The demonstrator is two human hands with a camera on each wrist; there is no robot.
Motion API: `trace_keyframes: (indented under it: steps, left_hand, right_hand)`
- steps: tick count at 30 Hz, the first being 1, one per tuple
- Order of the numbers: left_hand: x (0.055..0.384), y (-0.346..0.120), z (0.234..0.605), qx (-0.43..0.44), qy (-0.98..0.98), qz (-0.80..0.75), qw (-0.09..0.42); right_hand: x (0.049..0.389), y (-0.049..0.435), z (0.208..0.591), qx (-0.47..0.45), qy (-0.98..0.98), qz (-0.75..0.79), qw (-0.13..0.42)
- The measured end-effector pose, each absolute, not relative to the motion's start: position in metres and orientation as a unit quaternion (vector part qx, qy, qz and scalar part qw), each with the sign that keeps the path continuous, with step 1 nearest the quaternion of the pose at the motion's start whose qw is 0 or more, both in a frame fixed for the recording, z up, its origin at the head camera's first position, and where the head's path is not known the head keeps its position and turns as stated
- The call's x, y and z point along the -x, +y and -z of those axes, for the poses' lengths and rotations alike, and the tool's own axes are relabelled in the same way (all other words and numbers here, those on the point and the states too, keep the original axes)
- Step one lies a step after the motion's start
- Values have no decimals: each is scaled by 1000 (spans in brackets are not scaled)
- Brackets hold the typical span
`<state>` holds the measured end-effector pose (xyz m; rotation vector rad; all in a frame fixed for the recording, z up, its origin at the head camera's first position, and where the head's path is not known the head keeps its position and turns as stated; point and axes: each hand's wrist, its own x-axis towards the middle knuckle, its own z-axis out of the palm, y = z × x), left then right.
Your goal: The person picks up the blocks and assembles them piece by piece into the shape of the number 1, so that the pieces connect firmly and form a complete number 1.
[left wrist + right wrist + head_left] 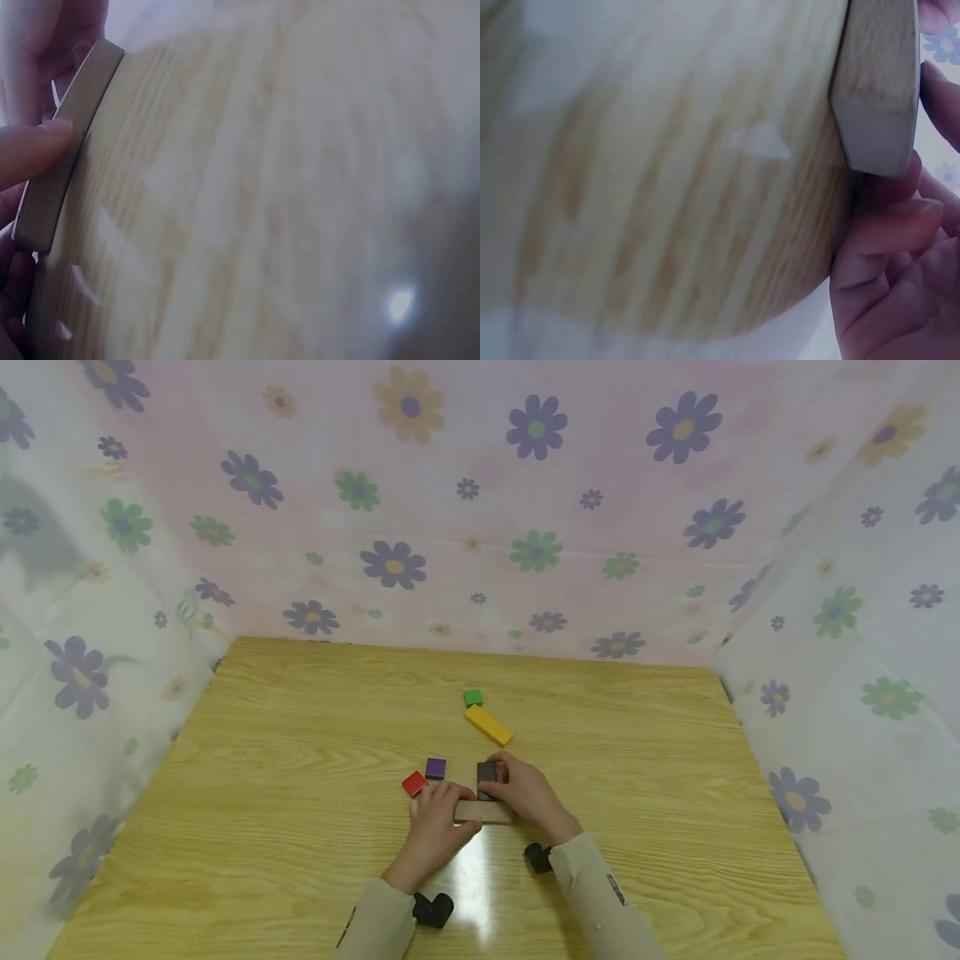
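Note:
A plain wooden block (483, 812) lies crosswise on the table in front of the person. My left hand (435, 828) holds it at its left end, and the left wrist view shows the thumb pressed on the long side of the wooden block (64, 172). Just behind it, a dark grey block (487, 774) stands at a right angle to it, their ends close together. The right hand (531, 792) pinches this dark block between thumb and fingers from the right. In the right wrist view, curled fingers (885, 240) show beside the end of the wooden block (877, 82).
Left of the dark block lie a purple block (436, 768) and a red block (414, 783), the red one close to the left fingers. Farther back, a yellow block (489, 725) lies slanted near a small green block (472, 697). Flowered cloth (465, 527) surrounds the wood-grain table (300, 760).

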<state>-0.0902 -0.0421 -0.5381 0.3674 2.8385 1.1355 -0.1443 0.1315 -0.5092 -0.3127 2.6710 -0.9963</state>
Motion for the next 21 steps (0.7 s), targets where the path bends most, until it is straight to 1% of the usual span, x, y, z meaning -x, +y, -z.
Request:
trace_keyframes:
  steps: [14,21]
  left_hand:
    - [90,-43,539,-119,925,-359,26]
    - [90,-41,538,-118,925,-360,31]
  right_hand:
    - [145,133,511,119,912,365,143]
    - [149,145,512,81,898,400,166]
